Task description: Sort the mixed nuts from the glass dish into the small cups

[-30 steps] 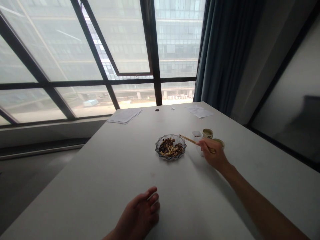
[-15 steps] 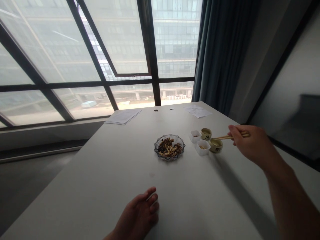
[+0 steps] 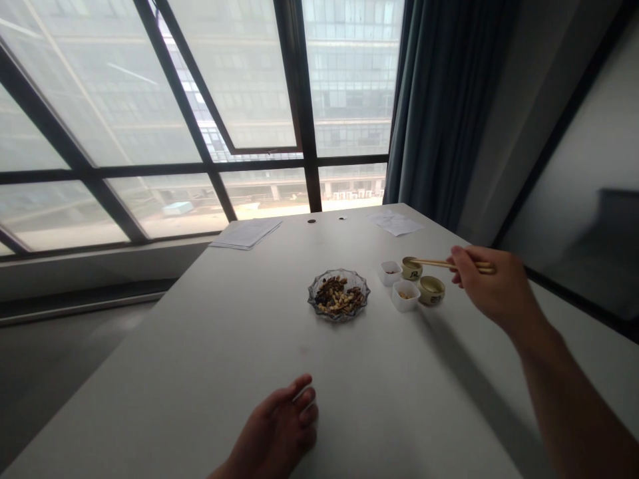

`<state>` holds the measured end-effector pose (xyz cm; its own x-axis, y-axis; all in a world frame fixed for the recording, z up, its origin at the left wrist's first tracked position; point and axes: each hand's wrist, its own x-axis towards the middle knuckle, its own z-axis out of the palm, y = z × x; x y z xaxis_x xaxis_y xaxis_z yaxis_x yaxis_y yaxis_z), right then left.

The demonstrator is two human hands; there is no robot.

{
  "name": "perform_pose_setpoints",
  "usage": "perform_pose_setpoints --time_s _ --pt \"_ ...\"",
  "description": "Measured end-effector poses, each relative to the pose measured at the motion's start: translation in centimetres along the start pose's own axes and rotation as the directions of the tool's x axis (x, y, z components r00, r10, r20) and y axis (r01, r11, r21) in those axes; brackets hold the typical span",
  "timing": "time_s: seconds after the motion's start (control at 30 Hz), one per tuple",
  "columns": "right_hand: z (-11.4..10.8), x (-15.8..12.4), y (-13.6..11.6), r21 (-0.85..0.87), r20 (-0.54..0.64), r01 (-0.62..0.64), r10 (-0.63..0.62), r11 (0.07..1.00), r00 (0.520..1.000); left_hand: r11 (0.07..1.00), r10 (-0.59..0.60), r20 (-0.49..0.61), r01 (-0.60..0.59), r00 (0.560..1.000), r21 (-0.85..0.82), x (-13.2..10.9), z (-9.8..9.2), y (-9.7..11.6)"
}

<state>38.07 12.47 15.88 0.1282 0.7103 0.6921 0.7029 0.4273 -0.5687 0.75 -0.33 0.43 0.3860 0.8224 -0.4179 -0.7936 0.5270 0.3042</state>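
My right hand [image 3: 492,283] is closed on a pair of chopsticks [image 3: 439,263], whose tips reach left to the rim of the far green-yellow cup [image 3: 412,269]. I cannot tell if anything is pinched at the tips. Closer to me stands a matching cup [image 3: 432,291]. Two small white square dishes, a far one [image 3: 389,273] and a near one [image 3: 405,296], sit left of the cups with small pieces inside. A clear glass bowl [image 3: 339,316] holds mixed nuts and dark dried bits [image 3: 335,293]. My left hand [image 3: 279,429] rests on the table, fingers loosely curled and holding nothing.
The white table [image 3: 210,346] runs toward large windows. Paper stacks lie at its far left [image 3: 247,234], and loose sheets [image 3: 397,223] at its far right. A dark blue curtain [image 3: 444,100] hangs behind the right corner.
My right hand has shifted slightly left, and the chopstick tips have moved from the near cup up and away to the far cup. My left hand has stayed still.
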Motion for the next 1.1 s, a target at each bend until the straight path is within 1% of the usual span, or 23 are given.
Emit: perform_pose_setpoints --time_s 0.03,0.1,0.2,0.33,0.43,0.53,0.67,0.77,1.1 --pt "0.4 -0.2 -0.6 0.029 0.024 -0.027 0.026 0.999 0.999 1.000 0.001 -0.002 -0.001 1.000 -0.001 0.0 0.0 0.0" --pt "1.5 -0.7 -1.9 0.144 0.111 -0.082 0.066 0.986 0.992 1.000 -0.001 -0.004 0.001 1.000 0.001 0.0 0.0 0.1" --pt "3.8 -1.9 -3.2 0.341 0.262 -0.144 0.053 0.929 0.964 1.000 0.002 -0.006 -0.002 1.000 0.006 0.1 -0.1 0.1" --pt "7.3 -3.9 -3.3 0.416 0.410 -0.194 0.007 0.888 0.912 1.000 0.002 -0.008 -0.002 1.000 -0.001 0.0 -0.2 0.0" --pt "9.7 -5.2 -2.7 0.454 0.470 -0.248 0.007 0.856 0.883 1.000 0.001 0.005 -0.001 1.000 -0.007 0.0 -0.1 0.0" --pt "11.4 -6.3 -1.8 0.492 0.486 -0.314 0.043 0.812 0.873 1.000 -0.003 0.013 0.003 1.000 -0.009 0.1 -0.1 0.0" --pt "12.5 -7.0 -1.1 0.532 0.455 -0.353 0.092 0.769 0.886 1.000 -0.011 0.022 0.011 1.000 -0.015 0.1 -0.3 0.0" --pt "12.6 -7.1 -0.9 0.534 0.449 -0.364 0.108 0.764 0.887 1.000 -0.014 0.022 0.014 1.000 -0.022 0.1 -0.2 0.1" --pt "12.4 -7.2 -1.4 0.506 0.419 -0.331 0.108 0.797 0.902 1.000 -0.011 0.009 0.011 1.000 -0.013 -0.1 0.0 0.1"
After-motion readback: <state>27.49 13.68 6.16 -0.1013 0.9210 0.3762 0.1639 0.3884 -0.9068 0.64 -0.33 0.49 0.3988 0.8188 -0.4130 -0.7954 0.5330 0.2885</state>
